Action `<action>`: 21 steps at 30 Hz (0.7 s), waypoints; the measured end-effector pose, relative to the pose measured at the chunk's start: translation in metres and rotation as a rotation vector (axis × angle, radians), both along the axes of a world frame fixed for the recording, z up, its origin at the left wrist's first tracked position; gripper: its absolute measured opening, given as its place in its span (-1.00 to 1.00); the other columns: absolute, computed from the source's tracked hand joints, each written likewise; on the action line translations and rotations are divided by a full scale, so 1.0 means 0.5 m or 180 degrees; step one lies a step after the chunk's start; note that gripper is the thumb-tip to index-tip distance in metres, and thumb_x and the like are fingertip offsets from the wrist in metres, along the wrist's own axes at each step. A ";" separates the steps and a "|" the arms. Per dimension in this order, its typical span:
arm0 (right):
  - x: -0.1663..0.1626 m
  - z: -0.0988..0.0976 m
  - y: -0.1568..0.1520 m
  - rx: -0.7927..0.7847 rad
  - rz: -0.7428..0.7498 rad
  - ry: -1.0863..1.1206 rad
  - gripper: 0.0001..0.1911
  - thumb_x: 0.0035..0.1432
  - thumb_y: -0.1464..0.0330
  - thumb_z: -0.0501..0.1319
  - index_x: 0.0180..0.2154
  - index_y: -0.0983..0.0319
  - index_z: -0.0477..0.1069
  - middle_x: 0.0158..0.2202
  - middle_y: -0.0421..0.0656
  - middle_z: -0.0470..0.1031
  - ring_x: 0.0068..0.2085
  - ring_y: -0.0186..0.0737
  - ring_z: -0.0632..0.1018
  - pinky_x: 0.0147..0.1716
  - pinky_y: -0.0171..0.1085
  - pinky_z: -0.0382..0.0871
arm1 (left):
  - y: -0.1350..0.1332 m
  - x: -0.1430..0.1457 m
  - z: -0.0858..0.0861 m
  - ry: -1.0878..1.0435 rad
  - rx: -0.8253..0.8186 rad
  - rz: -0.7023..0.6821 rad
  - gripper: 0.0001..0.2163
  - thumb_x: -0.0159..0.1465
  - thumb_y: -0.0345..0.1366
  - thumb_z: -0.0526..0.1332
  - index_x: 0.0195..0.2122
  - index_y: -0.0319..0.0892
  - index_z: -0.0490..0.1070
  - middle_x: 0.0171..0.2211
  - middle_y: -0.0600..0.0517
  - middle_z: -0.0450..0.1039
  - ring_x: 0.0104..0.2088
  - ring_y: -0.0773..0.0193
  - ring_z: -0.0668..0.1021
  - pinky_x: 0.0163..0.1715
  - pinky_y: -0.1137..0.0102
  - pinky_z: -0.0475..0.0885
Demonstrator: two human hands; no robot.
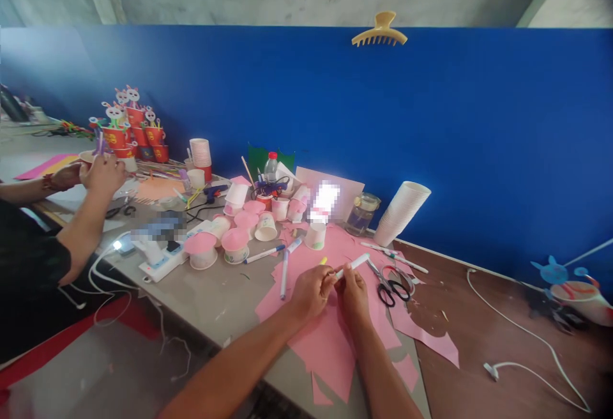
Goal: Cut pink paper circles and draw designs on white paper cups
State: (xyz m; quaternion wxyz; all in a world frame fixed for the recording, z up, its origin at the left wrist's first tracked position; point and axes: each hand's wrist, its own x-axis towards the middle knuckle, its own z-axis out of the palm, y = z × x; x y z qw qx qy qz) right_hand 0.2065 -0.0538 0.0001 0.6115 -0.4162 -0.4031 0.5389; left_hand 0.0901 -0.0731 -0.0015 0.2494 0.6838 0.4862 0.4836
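My left hand (311, 289) and my right hand (353, 291) meet over a sheet of pink paper (330, 336) on the grey table (220, 297). Right-hand fingers are closed round a white marker (353, 264) that points up and right. The left fingers pinch at its lower end, where a small yellow tip (324, 260) shows; what they grip I cannot make out. Black-handled scissors (385, 285) lie just right of my hands. A blue-capped pen (265, 254) and another pen (284, 273) lie to the left.
Paper cups with pink tops (235, 244) cluster at mid-table, beside a leaning stack of white cups (401, 213), a glass jar (362, 213) and a power strip (163, 264). A co-worker's hands (103, 173) work at the left near red decorated cups (134, 131). A white cable (517, 336) trails on the right.
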 end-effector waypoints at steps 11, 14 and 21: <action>0.026 -0.017 0.025 -0.0046 -0.0571 -0.2881 -0.73 -0.02 0.33 0.26 -0.66 0.15 0.23 -0.70 -0.30 0.25 -0.61 -0.32 0.23 -0.54 -0.31 -0.08 | 0.035 -0.092 0.033 -0.0444 0.0259 0.1498 -0.89 0.23 -0.33 0.07 -0.38 -0.14 0.36 -0.44 0.06 0.36 -0.41 0.28 0.38 -0.33 0.42 0.26; 0.020 -0.020 0.024 -0.0050 -0.0447 -0.2927 -0.92 0.02 0.31 0.23 -0.42 0.19 0.42 -0.64 -0.25 0.37 -0.54 -0.25 0.37 -0.51 -0.32 -0.01 | 0.030 -0.106 0.038 0.0124 0.0154 0.1395 -0.88 0.23 -0.36 0.05 -0.36 -0.15 0.36 -0.41 0.04 0.39 -0.38 0.27 0.42 -0.31 0.41 0.30; 0.016 -0.019 0.023 0.0033 -0.0041 -0.3616 -0.65 0.18 0.30 0.07 -0.04 0.31 0.38 -0.38 -0.10 0.55 -0.28 -0.12 0.55 -0.33 -0.29 0.22 | 0.005 -0.204 0.043 0.2454 -0.0198 0.1617 -0.83 0.24 -0.40 0.07 -0.21 -0.19 0.42 -0.19 -0.13 0.42 -0.10 0.05 0.45 -0.11 0.24 0.31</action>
